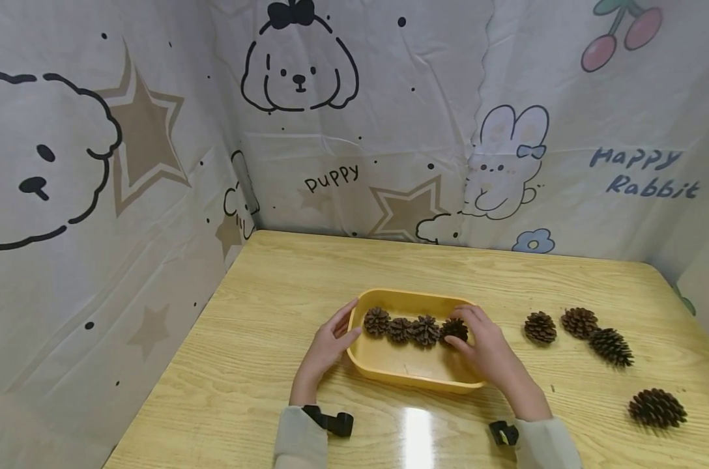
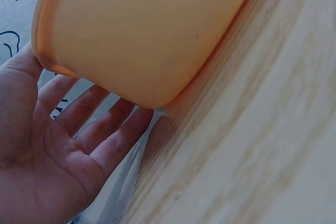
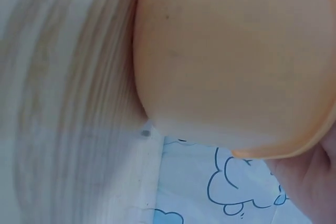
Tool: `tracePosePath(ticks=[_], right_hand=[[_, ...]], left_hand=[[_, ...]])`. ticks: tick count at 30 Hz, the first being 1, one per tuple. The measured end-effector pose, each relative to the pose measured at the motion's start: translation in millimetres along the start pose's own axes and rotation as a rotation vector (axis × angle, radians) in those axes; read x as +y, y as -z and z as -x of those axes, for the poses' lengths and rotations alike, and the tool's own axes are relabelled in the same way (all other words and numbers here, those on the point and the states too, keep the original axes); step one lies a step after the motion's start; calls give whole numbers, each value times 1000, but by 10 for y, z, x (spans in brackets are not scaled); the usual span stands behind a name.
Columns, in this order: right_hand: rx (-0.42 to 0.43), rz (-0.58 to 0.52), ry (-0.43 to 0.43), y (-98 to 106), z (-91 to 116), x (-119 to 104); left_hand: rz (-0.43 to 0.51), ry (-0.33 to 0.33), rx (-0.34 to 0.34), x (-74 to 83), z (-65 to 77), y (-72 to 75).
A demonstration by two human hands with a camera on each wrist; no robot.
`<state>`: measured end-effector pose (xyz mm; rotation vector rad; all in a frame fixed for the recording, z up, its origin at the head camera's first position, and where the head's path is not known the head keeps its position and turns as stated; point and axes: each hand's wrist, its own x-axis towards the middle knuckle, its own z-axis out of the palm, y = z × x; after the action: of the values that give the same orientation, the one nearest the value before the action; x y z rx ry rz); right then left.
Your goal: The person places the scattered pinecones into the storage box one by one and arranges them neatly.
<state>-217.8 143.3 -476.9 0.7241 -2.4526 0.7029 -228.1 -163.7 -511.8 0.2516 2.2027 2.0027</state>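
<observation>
A yellow rectangular tray (image 1: 407, 365) with raised walls stands on the table in the head view. Inside it several brown pine cones form a row, from a leftmost pine cone (image 1: 376, 322) to a darker one (image 1: 455, 329) at the right end. My left hand (image 1: 326, 345) grips the tray's left end, thumb over the rim and fingers along the outer wall (image 2: 142, 35), as the left wrist view shows. Reaching over the right rim, my right hand (image 1: 488, 345) holds the rightmost pine cone between thumb and fingers. Only part of that hand appears in the right wrist view, behind the tray wall (image 3: 231, 66).
On the wooden table (image 1: 260, 391), right of the tray, lie several more pine cones: one nearby (image 1: 540, 327), a touching pair (image 1: 580, 323) behind it, and a large one (image 1: 657, 408) closer to the front. A printed cloth (image 1: 331, 150) hangs along the back and left.
</observation>
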Motion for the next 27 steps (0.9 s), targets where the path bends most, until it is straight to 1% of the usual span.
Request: tracePosePath(ticks=[3, 6, 12, 14, 17, 21, 27], right_hand=[[46, 2, 5, 28, 9, 22], [90, -10, -18, 64, 24, 51], [153, -99, -72, 142, 66, 132], [170, -112, -94, 164, 82, 170], [198, -108, -130, 197, 113, 240], [233, -74, -185, 248, 166, 330], [254, -36, -278, 343, 237, 419]], left_hand=[[4, 1, -2, -4, -2, 1], [4, 5, -4, -3, -1, 4], [1, 4, -1, 0, -3, 2], [4, 2, 1, 5, -1, 0], [7, 1, 1, 10, 1, -2], [6, -3, 0, 10, -2, -2], [-5, 1, 2, 15, 1, -4]])
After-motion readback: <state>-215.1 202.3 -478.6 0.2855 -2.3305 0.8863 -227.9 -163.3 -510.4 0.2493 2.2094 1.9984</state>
